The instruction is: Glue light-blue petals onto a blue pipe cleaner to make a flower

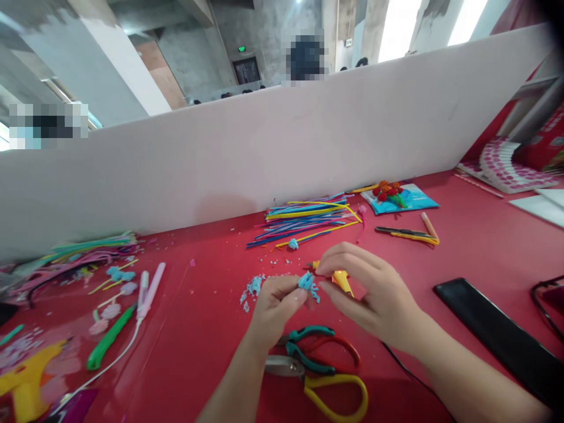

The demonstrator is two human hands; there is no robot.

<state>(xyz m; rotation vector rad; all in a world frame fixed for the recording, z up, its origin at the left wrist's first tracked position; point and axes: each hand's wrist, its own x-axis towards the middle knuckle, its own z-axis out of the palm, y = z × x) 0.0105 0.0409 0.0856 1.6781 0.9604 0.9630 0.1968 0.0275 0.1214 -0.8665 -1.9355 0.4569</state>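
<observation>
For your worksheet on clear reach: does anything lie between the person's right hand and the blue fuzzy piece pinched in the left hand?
Nothing visible does. The left hand pinches the blue fuzzy piece at its fingertips, and the right hand, holding a yellow tool, has its fingers right beside the piece. The scissors lie nearer the camera, out of the way.

Two bare forearms enter from the bottom of the frame, one from the lower centre, one from the lower right corner. No sleeves show on either; both arms are uncovered as far as the frame edge. The left hand [275, 305] and right hand [374, 296] wear no gloves, rings, watch or bracelet. Fingernails are short and unpainted.
</observation>
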